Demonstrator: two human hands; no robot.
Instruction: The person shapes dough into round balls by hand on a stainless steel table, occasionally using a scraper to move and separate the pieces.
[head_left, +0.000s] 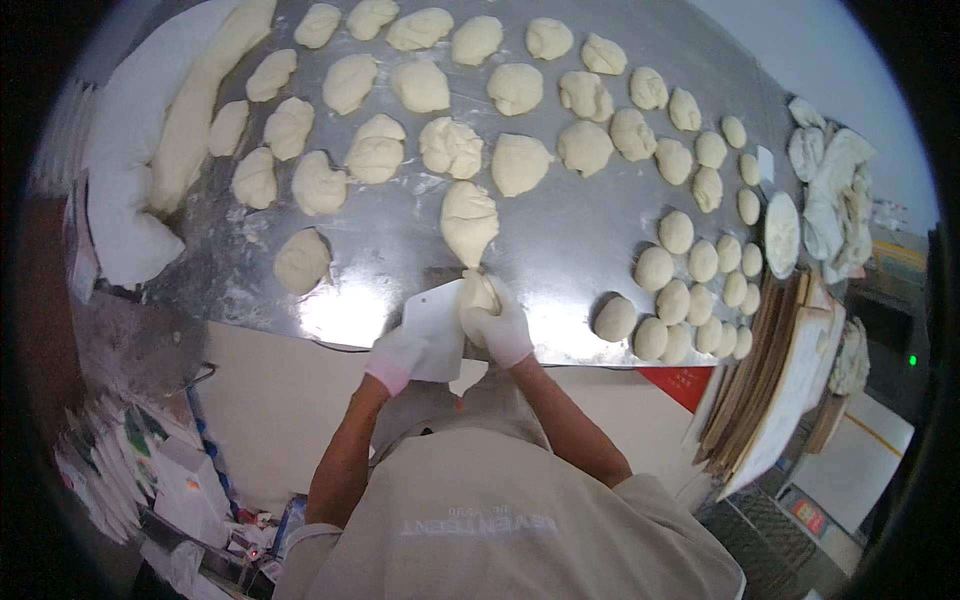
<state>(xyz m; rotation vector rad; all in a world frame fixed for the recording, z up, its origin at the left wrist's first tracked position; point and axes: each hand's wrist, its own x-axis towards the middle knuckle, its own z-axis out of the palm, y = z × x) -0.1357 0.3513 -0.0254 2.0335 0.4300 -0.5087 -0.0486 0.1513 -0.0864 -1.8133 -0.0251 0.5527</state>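
Note:
My left hand [397,355], in a white glove with a pink cuff, is closed on a white flat dough scraper [435,322] at the table's near edge. Right beside it, my gloved right hand [503,328] grips a piece of dough [479,296] next to the scraper's edge. A narrow neck of dough joins that piece to a larger dough lump [468,222] lying just beyond it. My right fingers are partly hidden behind the dough they hold.
Rough dough pieces [451,148] lie in rows across the metal table [385,235]. Smooth round dough balls [654,268] cluster at the right. A long dough strip [190,125] rests by white cloth [130,150] at the left. Stacked boards [765,375] lean past the right edge.

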